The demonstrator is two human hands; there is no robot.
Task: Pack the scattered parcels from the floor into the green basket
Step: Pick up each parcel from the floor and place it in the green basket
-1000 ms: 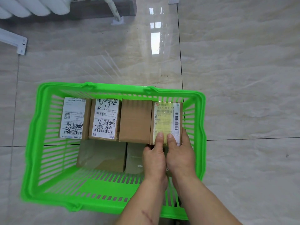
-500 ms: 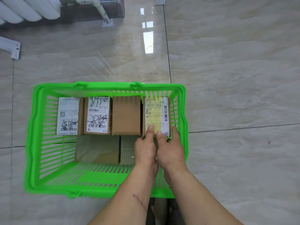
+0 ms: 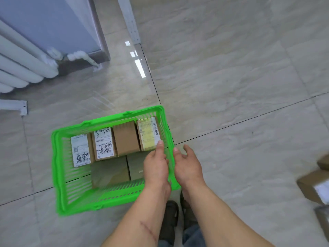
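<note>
Left hand (image 3: 156, 166): grip loose, empty, fingertip touching the yellow-labelled parcel (image 3: 148, 135).
Right hand (image 3: 187, 164): grip spread, empty, above the green basket (image 3: 58, 175) rim.

**Glossy tiled floor and its load**

The glossy beige marble-look tiled floor (image 3: 222, 72) is carrying a bright green slatted plastic basket (image 3: 58, 168) toward its near-left area. Brown cardboard parcels (image 3: 313, 188), blurred, are lying at the floor's right edge, well apart from the basket.

Both hands (image 3: 173, 166) empty, fingers loosely open, forearms extended.
</note>
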